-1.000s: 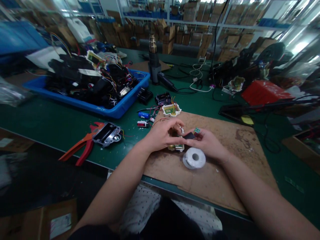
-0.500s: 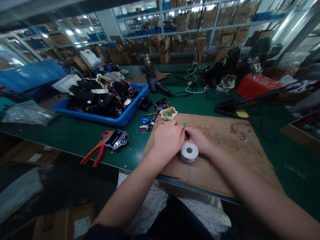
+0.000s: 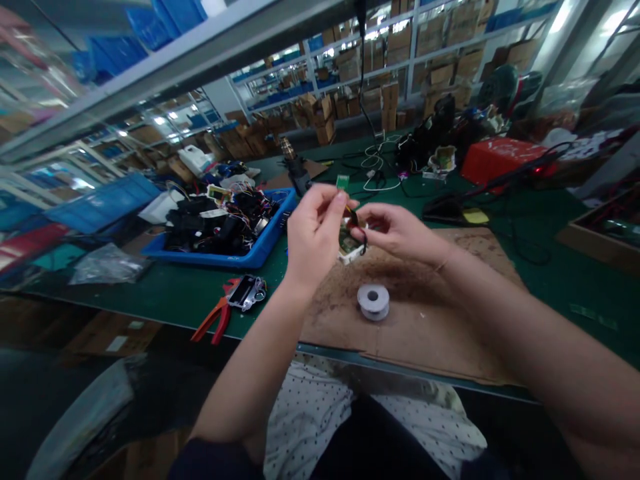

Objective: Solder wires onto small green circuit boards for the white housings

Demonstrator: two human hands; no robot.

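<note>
Raised above the cardboard, my left hand [image 3: 316,233] pinches a small green circuit board [image 3: 343,181], which sticks up past the fingertips. Thin dark wires [image 3: 353,215] run from there to my right hand [image 3: 400,233], whose thumb and fingers are closed on them. Just below and between both hands is a white plastic housing [image 3: 354,256] with a circuit board inside, partly hidden by the fingers. A roll of white tape or solder wire [image 3: 374,308] stands on the cardboard sheet [image 3: 400,340] nearer to me.
Orange-handled pliers [image 3: 220,317] lie by a grey electronic part [image 3: 247,292] at left. A blue tray [image 3: 240,260] full of black parts and wires stands behind them. A heat gun [image 3: 297,172] is farther back. A red box [image 3: 505,163] and a cable stand at right.
Both hands have risen from the cardboard and moved away from me, with the green board lifted upright. The roll now stands apart from the hands. The head view has tilted.
</note>
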